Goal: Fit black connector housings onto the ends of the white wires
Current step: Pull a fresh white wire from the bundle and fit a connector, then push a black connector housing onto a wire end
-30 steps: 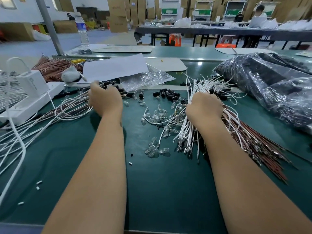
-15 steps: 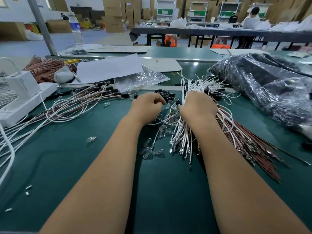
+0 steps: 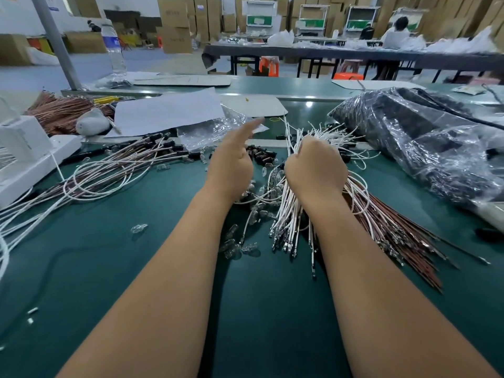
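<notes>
On the green worktop (image 3: pixel 259 309), nearest to the person, the metal-tipped ends of the white wires (image 3: pixel 286 222) fan out, with small clear glass bulbs (image 3: pixel 240 246) scattered beside them. The right hand (image 3: pixel 313 170) sits over the middle of this bundle with its fingers clenched around the wires, much as it did half a second ago. The change is in the left hand (image 3: pixel 231 162): a second ago it was far to the left at the finished leads (image 3: pixel 131 165), then it came beside the bundle with fingers curled, and now it is lifted with the index finger stretched forward and the others loosely bent. It seems to grasp nothing, though the underside of the hand is hidden, so I cannot be fully sure. Just behind it lies the small heap of black connector housings (image 3: pixel 261 155), well within reach. I judge that the left hand is going for the next housing, so one fitting cycle is only starting. Further back lie a sheet of paper (image 3: pixel 169 113) and, at the right, a large plastic bag (image 3: pixel 425 140) with dark contents.
</notes>
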`<act>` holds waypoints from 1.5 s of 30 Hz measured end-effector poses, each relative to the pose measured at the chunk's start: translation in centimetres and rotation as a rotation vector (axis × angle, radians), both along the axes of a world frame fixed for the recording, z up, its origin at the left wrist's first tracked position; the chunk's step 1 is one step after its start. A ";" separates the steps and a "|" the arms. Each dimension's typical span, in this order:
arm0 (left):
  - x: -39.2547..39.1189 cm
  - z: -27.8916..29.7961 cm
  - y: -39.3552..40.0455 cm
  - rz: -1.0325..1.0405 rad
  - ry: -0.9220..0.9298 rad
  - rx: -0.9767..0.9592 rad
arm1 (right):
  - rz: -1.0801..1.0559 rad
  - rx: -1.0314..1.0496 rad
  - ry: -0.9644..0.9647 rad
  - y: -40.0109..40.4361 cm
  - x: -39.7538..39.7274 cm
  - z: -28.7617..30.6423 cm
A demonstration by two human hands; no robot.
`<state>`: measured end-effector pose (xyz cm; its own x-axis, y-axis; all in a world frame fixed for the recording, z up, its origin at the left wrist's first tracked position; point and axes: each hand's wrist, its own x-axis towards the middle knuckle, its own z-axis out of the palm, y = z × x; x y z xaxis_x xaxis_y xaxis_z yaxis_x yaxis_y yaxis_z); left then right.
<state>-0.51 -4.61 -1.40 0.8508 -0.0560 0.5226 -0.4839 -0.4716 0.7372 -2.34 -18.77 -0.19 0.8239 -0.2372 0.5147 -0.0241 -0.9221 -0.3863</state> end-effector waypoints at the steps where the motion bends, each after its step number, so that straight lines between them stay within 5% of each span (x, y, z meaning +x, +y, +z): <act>1: 0.0 0.1 0.1 0.024 -0.041 -0.004 | 0.022 -0.003 -0.050 0.1 -0.1 0.1; 9: -0.1 0.1 0.3 0.153 -0.201 0.327 | 0.395 0.018 -0.305 1.2 -0.9 0.2; 17: 0.8 -0.1 1.6 0.215 -0.163 0.197 | 0.020 0.338 -0.548 -0.4 0.0 0.9; 19: 0.8 -0.2 2.1 0.141 -0.105 0.108 | -0.069 0.377 -0.479 -1.2 0.0 0.9; 22: 0.6 -0.3 2.3 0.133 -0.121 0.166 | -0.181 0.111 -0.253 -1.5 0.0 0.7; 30: 0.2 0.3 1.3 0.021 -0.192 0.255 | 0.208 -0.378 -0.247 1.2 -0.3 -0.2; 38: 1.2 -0.4 3.2 0.133 -0.126 0.114 | -0.012 -0.180 -0.271 -0.4 -0.2 -0.1; 45: 1.5 -0.6 2.6 0.213 -0.071 0.152 | 0.036 -0.081 -0.209 -0.4 0.4 -0.5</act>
<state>0.94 -1.97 -1.95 0.8134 0.0377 0.5805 -0.4099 -0.6710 0.6179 -1.96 -19.18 -0.67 0.7045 -0.1603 0.6914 0.0826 -0.9490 -0.3043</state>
